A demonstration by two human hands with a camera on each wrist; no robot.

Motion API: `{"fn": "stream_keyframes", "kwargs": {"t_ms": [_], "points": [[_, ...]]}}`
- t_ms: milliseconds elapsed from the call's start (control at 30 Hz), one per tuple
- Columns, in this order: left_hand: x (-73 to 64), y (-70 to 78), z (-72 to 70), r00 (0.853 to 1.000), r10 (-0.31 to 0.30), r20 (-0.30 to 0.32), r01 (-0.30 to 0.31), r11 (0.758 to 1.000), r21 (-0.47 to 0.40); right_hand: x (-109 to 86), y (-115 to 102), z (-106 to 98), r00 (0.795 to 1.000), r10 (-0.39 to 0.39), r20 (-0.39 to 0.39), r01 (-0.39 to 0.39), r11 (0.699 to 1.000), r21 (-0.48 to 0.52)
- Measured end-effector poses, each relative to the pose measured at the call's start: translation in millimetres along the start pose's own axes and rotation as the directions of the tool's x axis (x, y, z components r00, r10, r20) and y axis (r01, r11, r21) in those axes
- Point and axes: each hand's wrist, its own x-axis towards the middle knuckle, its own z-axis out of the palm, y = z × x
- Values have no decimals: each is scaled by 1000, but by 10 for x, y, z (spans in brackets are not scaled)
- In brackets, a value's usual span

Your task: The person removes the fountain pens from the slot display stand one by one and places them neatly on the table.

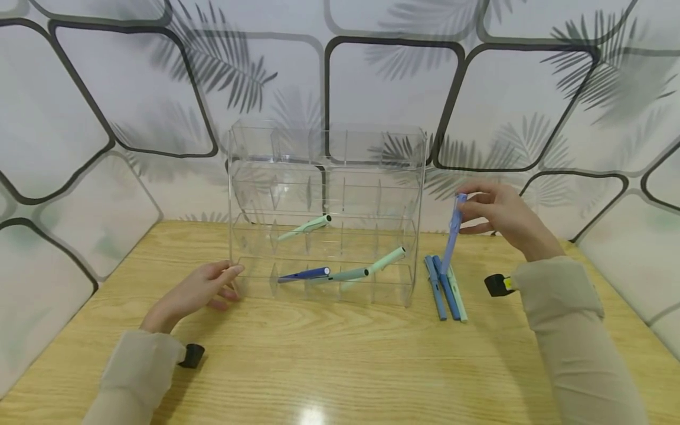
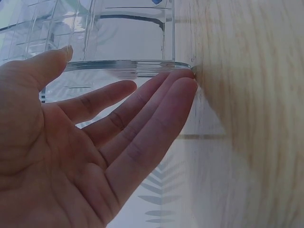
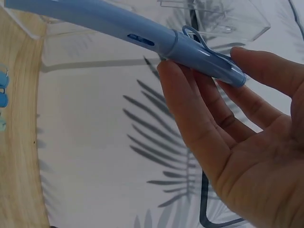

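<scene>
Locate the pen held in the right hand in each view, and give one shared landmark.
Head: right of centre, the pen hangs slightly tilted from the right hand.
Left wrist: not in it.
Right wrist: the pen slants across the top, from the upper left corner down to the fingers.
Shared landmark: the clear rack, seen in all three.

the pen i pinch looks like smooth plastic with a glossy sheen. the rack is clear, shiny plastic; the table shows wood grain under a gloss that throws back light; my sleeves are matt cloth.
</scene>
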Motion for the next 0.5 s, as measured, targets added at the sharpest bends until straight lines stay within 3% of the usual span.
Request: {"fn": "stream_keyframes", "kwargs": {"t_ms": [500], "points": [[-5, 27, 7, 1000, -11, 3, 11, 1000, -2, -29, 254, -143, 997, 73, 34, -70, 996, -62]]}}
